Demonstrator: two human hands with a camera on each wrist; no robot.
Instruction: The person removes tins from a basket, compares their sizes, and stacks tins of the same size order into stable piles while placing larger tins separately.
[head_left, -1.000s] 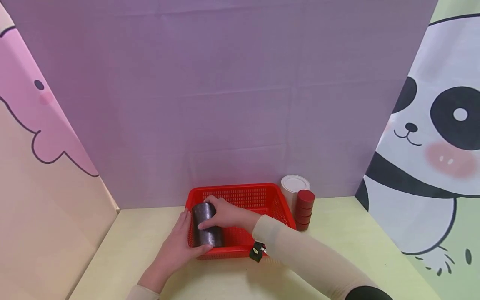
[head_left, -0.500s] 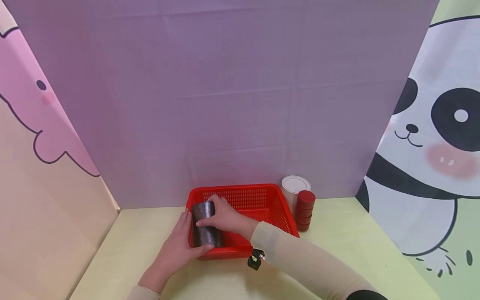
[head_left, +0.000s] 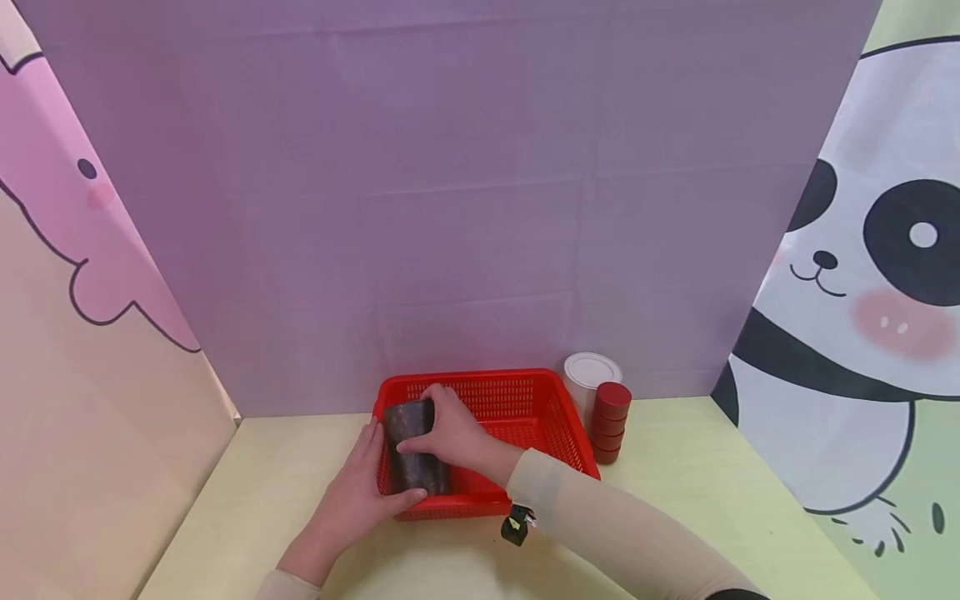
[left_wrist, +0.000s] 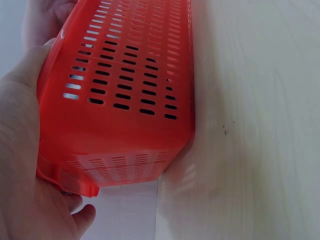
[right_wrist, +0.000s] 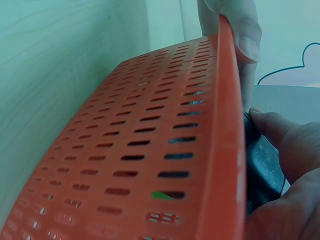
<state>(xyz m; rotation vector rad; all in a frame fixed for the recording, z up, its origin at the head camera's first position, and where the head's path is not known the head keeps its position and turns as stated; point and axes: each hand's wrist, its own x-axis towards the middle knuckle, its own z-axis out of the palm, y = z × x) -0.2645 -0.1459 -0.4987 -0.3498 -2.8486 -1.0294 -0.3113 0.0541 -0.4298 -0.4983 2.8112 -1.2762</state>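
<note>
A red slotted plastic basket stands on the table against the purple backdrop. In it, at the left end, a dark cylinder like a canister stands tilted slightly, its lower part hidden behind the basket's front wall. My right hand grips the cylinder's upper part, thumb in front and fingers behind. In the right wrist view the same dark cylinder looks glossy, seen partly behind the rim. My left hand holds the basket's left front corner, thumb along the front rim; the left wrist view shows its fingers around the rim.
Just right of the basket stand a white lidded can and a stack of red round tins. A small black device sits at my right wrist. The pale table meets the backdrop behind the basket.
The dark cylinder has turned slightly in the basket, and its top has shifted a little right with my right hand. My left hand stays on the corner.
</note>
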